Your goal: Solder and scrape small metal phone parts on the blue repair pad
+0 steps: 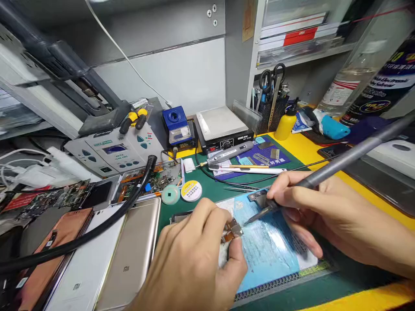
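Observation:
My left hand (197, 255) pinches a small brown flex cable with a metal connector (236, 229) between thumb and fingers. The grip of a dark grey soldering iron (346, 157) lies in my right hand (330, 211), held like a pen. Its pointed tip is just right of the connector; whether they touch, I cannot tell. Below both hands is a blue and white plastic-covered sheet (266, 255) on a green mat. Another small dark flex part (259, 196) lies near the sheet's far edge, and tweezers (241, 188) lie beyond it.
Several phones (129, 263) line the left side, crossed by a thick black hose (106, 229). Behind stand a tray of circuit boards (162, 177), a grey rework station (113, 149), a blue iron stand (175, 125) and a heating plate (222, 123). A yellow bottle (285, 123) stands at right.

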Action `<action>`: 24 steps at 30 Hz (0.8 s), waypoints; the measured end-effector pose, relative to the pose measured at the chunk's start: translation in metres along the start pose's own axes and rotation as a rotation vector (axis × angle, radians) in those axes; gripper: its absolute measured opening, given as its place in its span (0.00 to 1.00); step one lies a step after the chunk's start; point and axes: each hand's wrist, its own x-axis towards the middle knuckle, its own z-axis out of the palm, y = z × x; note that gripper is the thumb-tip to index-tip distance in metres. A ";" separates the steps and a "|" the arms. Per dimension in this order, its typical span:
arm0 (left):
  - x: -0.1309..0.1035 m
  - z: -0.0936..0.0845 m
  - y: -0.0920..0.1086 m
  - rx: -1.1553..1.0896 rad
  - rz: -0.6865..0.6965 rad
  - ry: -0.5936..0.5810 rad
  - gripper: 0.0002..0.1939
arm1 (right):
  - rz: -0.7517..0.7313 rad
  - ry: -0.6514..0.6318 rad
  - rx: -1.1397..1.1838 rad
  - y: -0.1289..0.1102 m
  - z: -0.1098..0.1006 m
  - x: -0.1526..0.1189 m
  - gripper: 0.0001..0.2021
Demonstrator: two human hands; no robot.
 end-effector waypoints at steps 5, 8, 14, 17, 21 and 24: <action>0.002 0.000 0.001 -0.010 0.023 0.020 0.07 | 0.007 0.004 0.034 -0.003 0.003 -0.001 0.10; 0.002 0.000 0.001 0.001 0.040 0.037 0.07 | 0.017 0.026 0.042 -0.007 0.005 -0.001 0.11; 0.003 0.001 0.000 0.000 0.044 0.033 0.08 | 0.025 -0.027 0.056 -0.009 0.006 -0.001 0.15; 0.003 0.001 0.000 -0.002 0.043 0.033 0.08 | 0.005 -0.056 0.111 -0.009 0.004 -0.002 0.12; 0.003 0.000 0.000 -0.002 0.036 0.039 0.08 | 0.003 -0.069 0.167 -0.006 0.001 -0.003 0.09; 0.004 -0.001 0.000 0.003 0.021 0.044 0.07 | 0.014 -0.095 0.085 -0.004 0.000 0.000 0.14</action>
